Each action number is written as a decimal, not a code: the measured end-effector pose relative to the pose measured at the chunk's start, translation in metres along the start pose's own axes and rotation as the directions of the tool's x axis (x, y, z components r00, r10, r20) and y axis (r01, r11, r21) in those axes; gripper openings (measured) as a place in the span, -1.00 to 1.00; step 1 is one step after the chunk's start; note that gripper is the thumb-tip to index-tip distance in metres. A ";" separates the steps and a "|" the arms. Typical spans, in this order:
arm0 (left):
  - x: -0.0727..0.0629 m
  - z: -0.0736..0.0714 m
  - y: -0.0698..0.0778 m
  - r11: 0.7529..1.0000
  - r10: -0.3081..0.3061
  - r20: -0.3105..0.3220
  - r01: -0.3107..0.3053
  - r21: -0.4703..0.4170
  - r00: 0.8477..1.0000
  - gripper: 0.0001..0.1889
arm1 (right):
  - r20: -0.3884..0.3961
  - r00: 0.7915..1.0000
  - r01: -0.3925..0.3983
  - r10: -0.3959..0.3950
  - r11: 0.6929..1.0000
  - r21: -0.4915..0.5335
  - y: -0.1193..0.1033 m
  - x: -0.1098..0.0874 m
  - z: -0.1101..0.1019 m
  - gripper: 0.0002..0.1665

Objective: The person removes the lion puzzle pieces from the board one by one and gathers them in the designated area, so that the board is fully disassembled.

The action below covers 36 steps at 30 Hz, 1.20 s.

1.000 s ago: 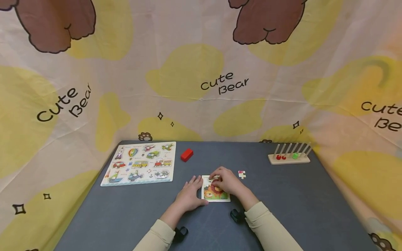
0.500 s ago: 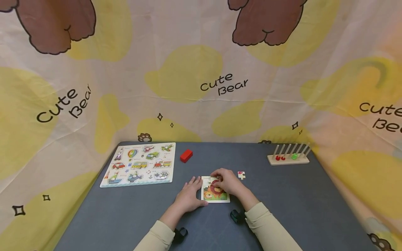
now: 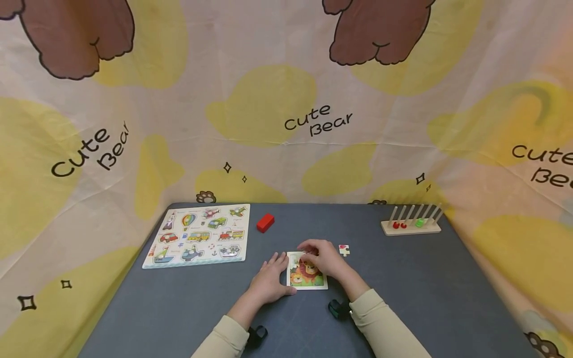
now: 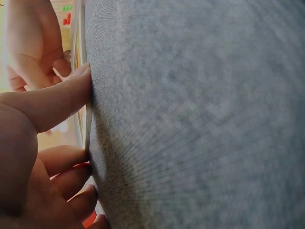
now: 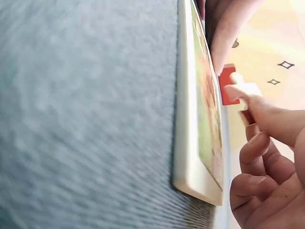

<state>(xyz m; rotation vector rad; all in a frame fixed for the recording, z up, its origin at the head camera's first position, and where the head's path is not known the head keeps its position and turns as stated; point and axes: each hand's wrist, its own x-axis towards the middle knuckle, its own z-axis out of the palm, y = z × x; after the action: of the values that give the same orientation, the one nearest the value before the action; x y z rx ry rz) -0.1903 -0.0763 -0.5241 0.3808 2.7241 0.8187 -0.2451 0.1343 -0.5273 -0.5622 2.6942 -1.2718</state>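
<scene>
A small square jigsaw puzzle [image 3: 308, 281] with a lion picture in a pale frame lies flat on the dark table. My left hand [image 3: 268, 279] rests at its left side, fingers extended along that edge and the thumb [image 4: 71, 93] against the near edge by the corner. Over the puzzle's upper part, my right hand [image 3: 326, 258] pinches a pale jigsaw piece [image 5: 247, 89] between thumb and fingers, raised off the board in the right wrist view. The head view hides this piece behind the fingers. Another jigsaw piece [image 3: 344, 250] lies just right of the right hand.
A vehicle picture board [image 3: 179, 247] lies at the back left, with a red block [image 3: 266, 223] beside it. At the back right stands a wooden peg rack [image 3: 411, 229] with red and green beads. A printed cloth [image 3: 250, 109] hangs behind the table.
My right fingers have risen slightly away from the lion picture, uncovering more of the lion's face. The left hand keeps its place at the puzzle's edge.
</scene>
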 end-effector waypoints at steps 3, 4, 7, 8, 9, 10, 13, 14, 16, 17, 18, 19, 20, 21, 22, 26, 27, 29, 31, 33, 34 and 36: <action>0.000 0.000 0.000 1.000 0.002 0.000 -0.002 -0.001 1.000 -0.03 | -0.050 0.999 -0.005 0.006 1.000 0.015 -0.001 0.001 -0.002 -0.86; 0.001 0.000 -0.001 1.000 0.002 0.001 -0.002 -0.002 1.000 -0.03 | -0.064 0.998 -0.014 0.015 1.000 0.018 -0.001 0.001 -0.003 -0.88; 0.001 0.001 -0.001 1.000 0.006 0.002 -0.006 -0.001 1.000 -0.03 | -0.084 0.996 -0.038 0.041 0.999 0.038 -0.003 0.001 -0.007 -0.90; 0.002 0.001 -0.001 1.000 0.007 0.002 -0.007 0.001 1.000 -0.03 | -0.086 0.995 -0.043 0.047 0.998 0.051 -0.003 0.000 -0.009 -0.89; 0.002 0.001 -0.001 1.000 0.008 0.003 -0.008 0.002 1.000 -0.03 | -0.087 0.995 -0.044 0.049 0.997 0.057 -0.003 0.000 -0.010 -0.88; 0.002 0.001 -0.001 1.000 0.008 0.003 -0.008 0.002 1.000 -0.03 | -0.088 0.995 -0.049 0.054 0.997 0.064 -0.004 -0.001 -0.011 -0.88; 0.002 0.001 -0.002 1.000 0.006 0.005 -0.006 0.002 1.000 -0.04 | -0.094 0.994 -0.050 0.056 0.996 0.068 -0.003 -0.003 -0.015 -0.88; 0.002 0.001 -0.002 1.000 0.004 0.005 -0.004 0.001 1.000 -0.04 | -0.097 0.994 -0.050 0.056 0.996 0.068 -0.003 -0.003 -0.016 -0.88; 0.001 0.000 -0.001 1.000 0.001 0.006 -0.001 0.001 1.000 -0.04 | -0.106 0.993 -0.050 0.056 0.997 0.065 -0.003 -0.004 -0.019 -0.88; 0.001 0.000 -0.001 1.000 0.001 0.006 -0.001 0.001 1.000 -0.04 | -0.109 0.992 -0.050 0.057 0.997 0.066 -0.003 -0.005 -0.020 -0.88; 0.001 0.000 -0.001 1.000 -0.001 0.007 0.001 0.003 1.000 -0.04 | -0.112 0.992 -0.054 0.061 0.996 0.069 -0.003 -0.005 -0.021 -0.88; 0.001 0.000 -0.001 1.000 -0.001 0.006 0.001 0.004 1.000 -0.04 | -0.114 0.992 -0.053 0.061 0.996 0.072 -0.002 -0.005 -0.023 -0.88; 0.001 0.000 -0.001 1.000 -0.001 0.005 0.001 0.003 1.000 -0.04 | -0.116 0.991 -0.053 0.061 0.996 0.069 -0.002 -0.005 -0.024 -0.89; 0.001 0.000 -0.001 1.000 -0.002 0.005 0.002 0.004 1.000 -0.04 | -0.117 0.991 -0.054 0.062 0.996 0.069 -0.001 -0.005 -0.026 -0.89; 0.001 0.000 0.000 1.000 -0.004 0.005 0.004 0.004 1.000 -0.04 | -0.118 0.991 -0.053 0.061 0.996 0.069 -0.001 -0.006 -0.028 -0.89; 0.001 -0.001 0.000 1.000 -0.006 0.002 0.006 0.002 1.000 -0.04 | -0.130 0.990 -0.051 0.060 0.997 0.065 0.001 -0.008 -0.035 -0.88; 0.001 -0.001 0.001 1.000 -0.006 0.002 0.006 0.002 1.000 -0.04 | -0.132 0.989 -0.055 0.064 0.996 0.068 0.001 -0.009 -0.038 -0.87; 0.001 -0.001 0.001 1.000 -0.007 0.003 0.007 0.003 1.000 -0.04 | -0.138 0.988 -0.064 0.073 0.995 0.070 0.002 -0.011 -0.042 -0.87; 0.001 -0.001 0.001 1.000 -0.007 0.005 0.007 0.004 1.000 -0.03 | -0.146 0.985 -0.078 0.088 0.994 0.071 0.004 -0.013 -0.046 -0.87; 0.001 -0.001 0.001 1.000 -0.007 0.007 0.007 0.006 1.000 -0.04 | -0.154 0.983 -0.085 0.096 0.994 0.073 0.006 -0.015 -0.049 -0.87; 0.001 -0.001 0.001 1.000 -0.007 0.008 0.007 0.005 1.000 -0.04 | -0.159 0.982 -0.088 0.099 0.993 0.074 0.007 -0.016 -0.051 -0.87; 0.000 -0.001 0.000 1.000 -0.008 0.010 0.008 -0.001 1.000 -0.04 | -0.166 0.981 -0.090 0.102 0.993 0.076 0.008 -0.018 -0.053 -0.87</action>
<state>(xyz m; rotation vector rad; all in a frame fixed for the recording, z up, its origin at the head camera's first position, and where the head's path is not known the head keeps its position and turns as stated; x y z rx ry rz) -0.1908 -0.0762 -0.5235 0.3730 2.7146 0.8140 -0.2441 0.1841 -0.5003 -0.3252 2.7608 -1.4394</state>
